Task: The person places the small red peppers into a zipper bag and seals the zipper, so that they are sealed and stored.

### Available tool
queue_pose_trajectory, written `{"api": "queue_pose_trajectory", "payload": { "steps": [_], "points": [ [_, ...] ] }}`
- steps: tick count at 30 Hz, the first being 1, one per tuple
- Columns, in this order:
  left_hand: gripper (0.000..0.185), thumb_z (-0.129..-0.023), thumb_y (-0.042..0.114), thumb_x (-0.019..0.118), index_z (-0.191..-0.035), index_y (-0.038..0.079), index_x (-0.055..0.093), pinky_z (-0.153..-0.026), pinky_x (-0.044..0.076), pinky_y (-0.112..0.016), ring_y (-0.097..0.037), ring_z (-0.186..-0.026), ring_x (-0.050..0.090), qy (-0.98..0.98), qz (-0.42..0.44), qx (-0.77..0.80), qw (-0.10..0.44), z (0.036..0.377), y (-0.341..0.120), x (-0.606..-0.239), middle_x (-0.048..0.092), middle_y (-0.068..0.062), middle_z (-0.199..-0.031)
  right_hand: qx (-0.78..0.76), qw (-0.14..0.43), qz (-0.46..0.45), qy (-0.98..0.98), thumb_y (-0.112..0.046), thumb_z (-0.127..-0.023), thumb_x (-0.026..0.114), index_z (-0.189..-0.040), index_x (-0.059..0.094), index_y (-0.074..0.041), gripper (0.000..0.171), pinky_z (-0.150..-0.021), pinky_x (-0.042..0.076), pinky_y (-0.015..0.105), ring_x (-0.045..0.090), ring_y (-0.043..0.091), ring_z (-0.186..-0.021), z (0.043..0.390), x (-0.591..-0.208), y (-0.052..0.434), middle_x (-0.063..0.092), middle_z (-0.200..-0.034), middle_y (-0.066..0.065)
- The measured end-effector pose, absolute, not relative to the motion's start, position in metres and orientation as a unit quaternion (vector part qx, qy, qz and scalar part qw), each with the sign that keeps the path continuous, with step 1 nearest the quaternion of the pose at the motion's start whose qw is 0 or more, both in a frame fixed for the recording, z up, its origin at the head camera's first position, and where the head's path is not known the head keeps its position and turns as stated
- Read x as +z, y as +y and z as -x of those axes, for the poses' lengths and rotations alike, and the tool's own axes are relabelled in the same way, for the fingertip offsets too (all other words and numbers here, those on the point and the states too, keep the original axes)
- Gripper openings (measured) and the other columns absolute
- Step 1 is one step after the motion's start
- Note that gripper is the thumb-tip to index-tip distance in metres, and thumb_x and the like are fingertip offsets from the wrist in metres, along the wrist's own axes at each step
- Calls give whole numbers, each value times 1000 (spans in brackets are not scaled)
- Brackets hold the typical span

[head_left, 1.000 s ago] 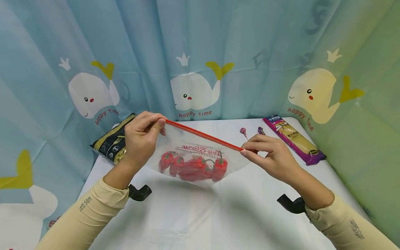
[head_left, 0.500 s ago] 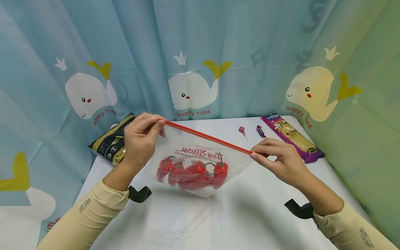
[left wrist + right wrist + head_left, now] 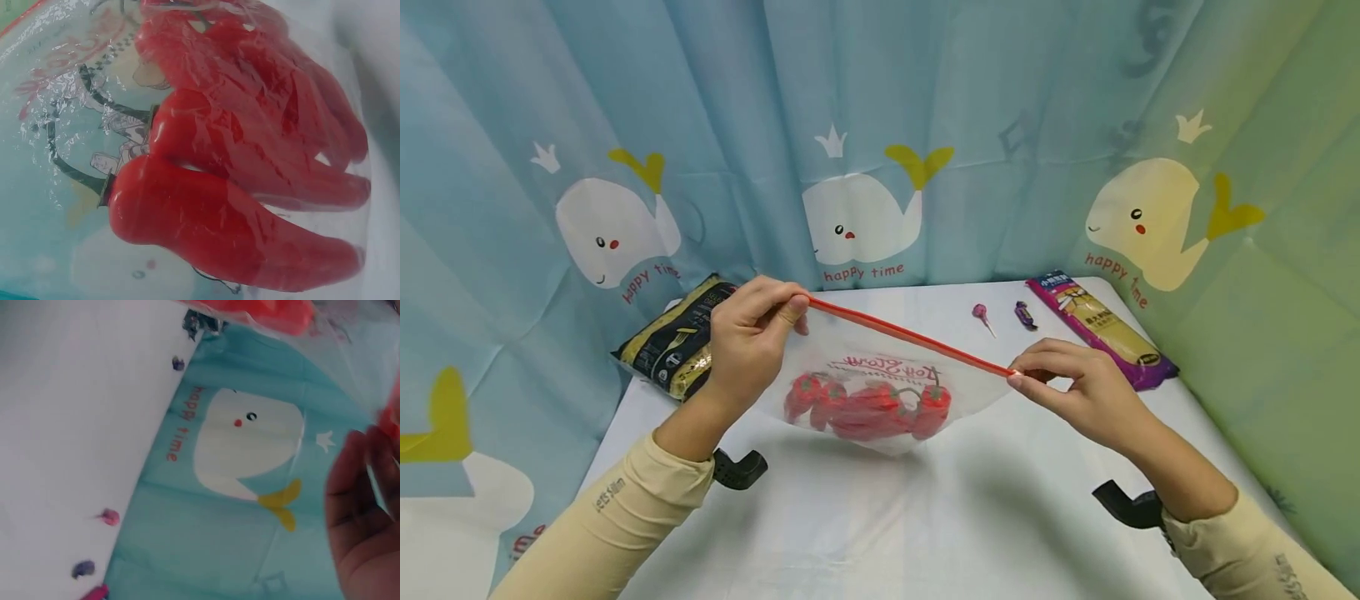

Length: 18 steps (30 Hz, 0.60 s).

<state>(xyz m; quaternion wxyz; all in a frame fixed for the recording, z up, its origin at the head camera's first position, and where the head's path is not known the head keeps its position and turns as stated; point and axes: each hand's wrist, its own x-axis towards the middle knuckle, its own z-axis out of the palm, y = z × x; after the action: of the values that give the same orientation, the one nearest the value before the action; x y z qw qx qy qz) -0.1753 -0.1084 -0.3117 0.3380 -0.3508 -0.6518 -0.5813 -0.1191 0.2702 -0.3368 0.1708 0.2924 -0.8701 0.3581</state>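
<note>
A clear zip-lock bag (image 3: 850, 337) hangs above the white table (image 3: 827, 525), its red zip strip (image 3: 910, 334) stretched on a slant between both hands. My left hand (image 3: 747, 337) pinches the strip's higher left end between thumb and fingers. At the lower right end, thumb and fingertips of my right hand (image 3: 1086, 392) pinch the corner. Several red chili peppers (image 3: 872, 412) lie inside, toward the bag's bottom. The left wrist view shows the peppers (image 3: 187, 206) close up through the plastic, with dark green stems. Part of the right hand (image 3: 365, 519) shows in the right wrist view.
A black and yellow pasta pack (image 3: 670, 346) lies at the back left, partly behind the left hand. A pink lollipop (image 3: 981, 313), a purple wrapped candy (image 3: 1024, 315) and a purple spaghetti pack (image 3: 1105, 329) lie at the back right. A whale-print curtain (image 3: 992, 92) surrounds the table.
My right hand has moved right and slightly down, pinching the bag's corner, and the lollipop and candy now show fully. My left hand has shifted slightly right. The bag's bottom dipped, then rose.
</note>
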Motion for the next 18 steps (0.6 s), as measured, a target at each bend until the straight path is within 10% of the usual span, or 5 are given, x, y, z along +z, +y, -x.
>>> {"api": "queue_pose_trajectory", "payload": {
  "steps": [18],
  "points": [
    [9, -92, 3, 70, -92, -5, 74, -59, 52, -23, -17, -66, 61, -636, 418, -553, 340, 170, -92, -305, 65, -10, -81, 265, 143, -465, -833, -11, -82, 84, -100, 80, -11, 19, -54, 48, 20, 54, 4, -73, 167, -280, 195, 63, -90, -10]
  ]
}}
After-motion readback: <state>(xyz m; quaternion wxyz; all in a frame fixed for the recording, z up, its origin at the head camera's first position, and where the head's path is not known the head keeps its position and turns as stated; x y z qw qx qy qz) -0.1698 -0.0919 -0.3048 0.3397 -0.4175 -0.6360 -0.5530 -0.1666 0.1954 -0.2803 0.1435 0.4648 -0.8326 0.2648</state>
